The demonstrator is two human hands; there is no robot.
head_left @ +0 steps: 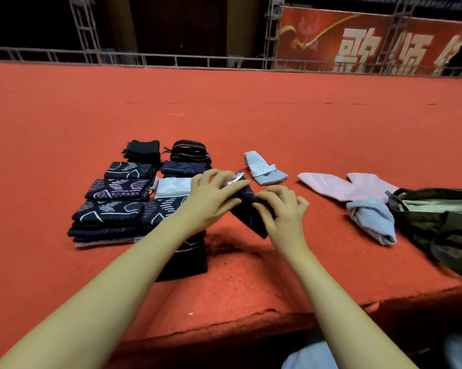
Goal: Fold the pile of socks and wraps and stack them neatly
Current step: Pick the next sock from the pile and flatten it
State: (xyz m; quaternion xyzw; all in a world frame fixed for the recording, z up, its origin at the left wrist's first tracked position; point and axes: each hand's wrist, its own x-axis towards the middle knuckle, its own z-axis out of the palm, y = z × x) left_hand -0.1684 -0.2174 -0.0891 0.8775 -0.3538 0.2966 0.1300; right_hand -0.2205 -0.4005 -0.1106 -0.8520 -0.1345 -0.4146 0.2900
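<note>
Both hands hold one dark navy sock (pixel 251 213) with a white tag just above the red carpet. My left hand (pixel 214 194) grips its upper end, fingers curled over the tag. My right hand (pixel 280 209) pinches its lower part. To the left lie several folded stacks of navy patterned socks (pixel 110 213), a black folded pile (pixel 143 150) and one white folded piece (pixel 174 187). Another dark piece (pixel 187 259) lies under my left forearm. A light grey sock (pixel 264 169), a pink wrap (pixel 339 186) and a grey-lilac bundle (pixel 371 219) lie loose to the right.
A camouflage bag (pixel 442 225) sits open at the far right edge. The red carpeted platform (pixel 224 107) drops off at its front edge (pixel 251 315) near my knees. A metal truss rail (pixel 171 59) and a red banner (pixel 357 41) stand behind.
</note>
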